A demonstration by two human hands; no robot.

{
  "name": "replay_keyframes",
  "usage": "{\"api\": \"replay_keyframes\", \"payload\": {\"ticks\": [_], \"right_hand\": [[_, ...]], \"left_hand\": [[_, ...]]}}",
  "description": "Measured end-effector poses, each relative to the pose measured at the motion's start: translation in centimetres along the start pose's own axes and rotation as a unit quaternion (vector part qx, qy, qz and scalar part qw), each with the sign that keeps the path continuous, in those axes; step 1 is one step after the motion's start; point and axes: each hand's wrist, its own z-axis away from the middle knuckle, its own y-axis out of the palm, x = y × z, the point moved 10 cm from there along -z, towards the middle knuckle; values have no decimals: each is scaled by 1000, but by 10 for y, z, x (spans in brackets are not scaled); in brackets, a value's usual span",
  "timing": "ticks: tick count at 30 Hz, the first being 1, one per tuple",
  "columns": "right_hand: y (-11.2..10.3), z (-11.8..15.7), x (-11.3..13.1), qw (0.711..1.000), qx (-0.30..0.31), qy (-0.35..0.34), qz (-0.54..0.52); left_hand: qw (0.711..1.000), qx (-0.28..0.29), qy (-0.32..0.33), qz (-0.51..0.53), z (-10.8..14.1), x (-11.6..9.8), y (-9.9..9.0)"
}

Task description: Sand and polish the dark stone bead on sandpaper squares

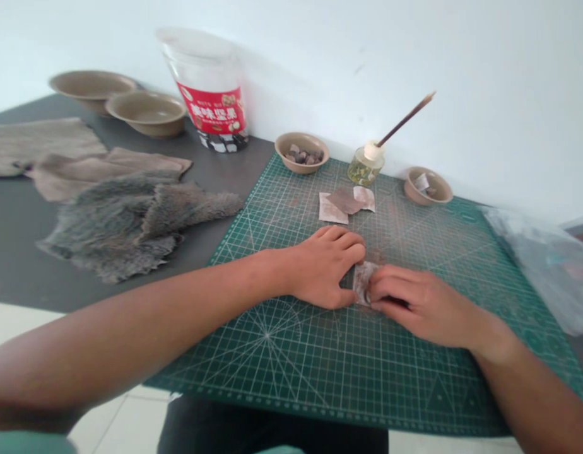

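Observation:
A small pale piece of hide [363,284] lies on the green cutting mat [291,359], pinched between both hands. My left hand [322,268] grips its left edge with curled fingers and thumb. My right hand [414,301] presses on it from the right, with the fingertips folded over the piece and partly hiding it. Just beyond my hands lie several flat scraps of pale and brown hide [343,203] on the mat.
A bowl of small dark pieces [301,152], a glass jar with a brush [366,162] and a small bowl holding a scrap [426,186] stand along the mat's far edge. Grey fur pelts [130,227], suede [69,164], bowls [147,115], a labelled plastic tub [209,88] and a plastic bag [542,265] flank the mat.

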Motion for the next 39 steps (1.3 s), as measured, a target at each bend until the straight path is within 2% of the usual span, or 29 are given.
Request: {"api": "replay_keyframes", "payload": {"ticks": [3,5,8,12,14,17,21,23,25,26,30,32,34,35,38,39], "right_hand": [[-16,0,-11,994,-79,43,64],[-12,0,-13,995,-55,46,66],[1,0,-2,1000,5,2,28],[-13,2,-12,995,-61,53,66],[-9,2,-15,996,-39,59,61],[3,2,-5,1000,14,11,16],[-11,2,-12,995,-52,52,63],[-6,1,-9,998,-22,43,47],[4,0,1,1000,19,0,12],[5,0,4,1000,20,-11,10],[-11,1,-10,994,-46,51,82],[-5,2,-11,997,-6,46,61],[3,3,-4,999,36,11,16],[2,3,-3,1000,30,6,5],[-11,1,-10,997,-50,48,33],[-11,0,-11,996,-54,55,36]], "left_hand": [[1000,-3,-3,-3,0,1,0],[1000,-3,-5,-3,-1,1,-1],[1000,-2,3,1,-1,0,-1],[1000,-6,0,-6,-1,0,-1],[1000,-5,-3,-8,-1,1,-1],[1000,-2,1,-3,-1,0,0],[1000,-4,-7,-9,-1,1,-1],[1000,-2,-8,-9,-1,1,0],[1000,2,-4,-5,-1,0,0],[1000,2,-2,-3,-1,0,0],[1000,-2,-8,-4,-1,1,-1],[1000,1,-8,-4,-1,1,0],[1000,4,-5,-1,-1,1,0],[1000,5,-5,0,-1,1,0],[1000,3,-9,-3,-1,2,0],[1000,2,-10,-4,-1,2,0]]}}
